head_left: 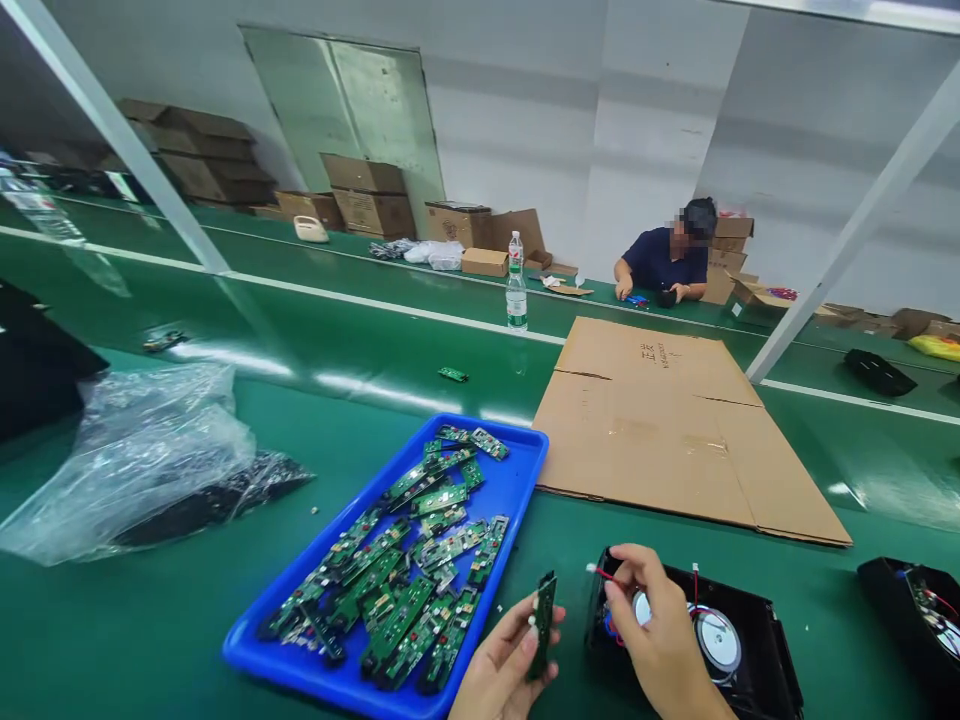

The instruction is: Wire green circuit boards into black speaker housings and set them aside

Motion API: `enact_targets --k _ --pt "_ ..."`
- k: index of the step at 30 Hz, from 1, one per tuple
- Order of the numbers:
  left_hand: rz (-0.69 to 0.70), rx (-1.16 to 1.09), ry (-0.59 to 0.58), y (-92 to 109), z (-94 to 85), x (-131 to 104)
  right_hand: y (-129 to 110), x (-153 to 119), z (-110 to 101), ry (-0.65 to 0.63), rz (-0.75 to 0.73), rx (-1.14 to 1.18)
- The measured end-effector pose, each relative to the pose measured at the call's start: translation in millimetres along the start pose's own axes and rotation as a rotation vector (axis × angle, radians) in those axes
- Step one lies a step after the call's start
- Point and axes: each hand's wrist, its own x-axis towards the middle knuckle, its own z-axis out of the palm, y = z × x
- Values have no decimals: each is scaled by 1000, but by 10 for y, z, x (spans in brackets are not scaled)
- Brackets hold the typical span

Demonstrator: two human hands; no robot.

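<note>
The left hand (504, 665), at 6 o'clock in the view, pinches a narrow green circuit board (541, 625) between thumb and fingers, holding it upright on edge. The right hand (654, 635), just to its 3 o'clock, has its fingertips pressed together on a thin red wire (606, 576) that leads from a black speaker housing (750, 650). The housing lies open side up on the green worktop (150, 620), its round silver speaker driver (712, 638) partly hidden by the right hand.

At 9 o'clock of the left hand, a blue tray (517, 480) holds a loose pile of similar boards. A flattened cardboard sheet (675, 430) lies at 12 o'clock of the housing. A second black housing (911, 610) sits at the 3 o'clock edge (cut off by the frame). A clear plastic bag (142, 450) lies at 9 o'clock. A water bottle (516, 282) stands at 12 o'clock; beyond it a seated co-worker (667, 262) works with both hands on the far worktop.
</note>
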Motion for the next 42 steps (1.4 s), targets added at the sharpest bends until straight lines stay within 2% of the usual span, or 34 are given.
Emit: enact_targets --k 2,4,7,8,12,14,16,22,25,30,35,39,42 --pt "124 138 11 44 -38 -14 -52 9 -34 23 27 140" --pt "261 345 -28 105 -77 -30 -97 6 -82 -24 33 196" --pt "533 768 -227 202 -84 -63 -165 -7 -127 -77 -109 130" --pt "613 845 -289 227 -67 -76 -190 -12 -135 -84 -170 86" --pt "812 810 -355 288 28 -120 -276 -20 -175 -153 -341 -71" --pt "825 807 -371 308 51 -132 -287 -28 -193 -159 -379 -121" --pt "783 803 -382 315 54 -140 -267 -52 -196 -141 -376 -134" --pt "443 366 -288 260 101 -136 -161 -183 -105 -43 -314 11" --pt "388 389 -319 252 123 -111 -160 -219 -57 16 -277 8" --pt "485 603 -366 225 89 -105 -225 -202 -34 38 -318 -60" --pt "684 691 -305 168 63 -132 -273 -169 -57 12 -350 -172" --pt "790 859 -341 211 56 -143 -274 -170 -50 4 -365 -199" --pt "867 903 -366 254 63 -140 -268 -168 -36 8 -352 -169"
